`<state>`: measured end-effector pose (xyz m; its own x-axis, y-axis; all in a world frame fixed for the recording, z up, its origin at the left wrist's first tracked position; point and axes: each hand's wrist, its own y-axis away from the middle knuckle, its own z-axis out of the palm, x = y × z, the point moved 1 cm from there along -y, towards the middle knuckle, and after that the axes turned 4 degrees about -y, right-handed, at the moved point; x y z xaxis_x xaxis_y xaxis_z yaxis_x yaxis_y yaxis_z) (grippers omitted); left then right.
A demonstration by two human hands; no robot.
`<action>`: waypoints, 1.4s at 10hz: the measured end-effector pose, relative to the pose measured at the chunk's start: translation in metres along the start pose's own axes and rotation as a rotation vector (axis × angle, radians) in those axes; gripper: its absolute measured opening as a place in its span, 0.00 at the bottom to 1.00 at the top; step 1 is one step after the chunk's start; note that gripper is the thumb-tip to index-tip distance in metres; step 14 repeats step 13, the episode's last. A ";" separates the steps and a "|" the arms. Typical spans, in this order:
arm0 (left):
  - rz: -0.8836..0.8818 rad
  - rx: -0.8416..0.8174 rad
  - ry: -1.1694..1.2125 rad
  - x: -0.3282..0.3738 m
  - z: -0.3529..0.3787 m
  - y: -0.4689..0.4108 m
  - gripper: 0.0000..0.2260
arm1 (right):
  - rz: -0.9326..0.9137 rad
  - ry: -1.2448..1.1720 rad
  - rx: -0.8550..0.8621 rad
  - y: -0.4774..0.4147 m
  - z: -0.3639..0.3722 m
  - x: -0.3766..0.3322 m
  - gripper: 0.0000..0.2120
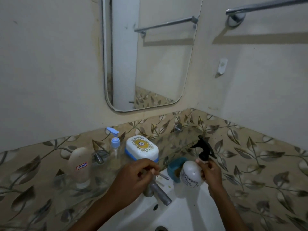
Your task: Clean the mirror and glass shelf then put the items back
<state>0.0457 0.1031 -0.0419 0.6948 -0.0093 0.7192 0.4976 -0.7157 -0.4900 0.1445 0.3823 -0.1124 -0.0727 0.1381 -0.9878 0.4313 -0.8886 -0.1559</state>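
1. Fingers of the left hand are curled and pinch a thin stick just above the tap. I cannot tell what the stick is.
2. The right hand is wrapped around the neck of the bottle and holds it over the sink.
3. Behind both hands is the shelf. The tube, pump and soap box stand on it. A blue cup sits just beside the bottle.
4. The mirror hangs on the wall above, with dark dirt along its left edge.
5. The stick could slip into the sink, since only the fingertips hold it.
6. The bottle could bump the cup and tip it.
7. Spraying now would wet the things on the shelf, so they likely need to come off first.
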 end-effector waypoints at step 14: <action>-0.068 0.198 0.004 0.033 -0.009 -0.031 0.10 | -0.123 0.282 -0.019 -0.190 0.053 -0.118 0.19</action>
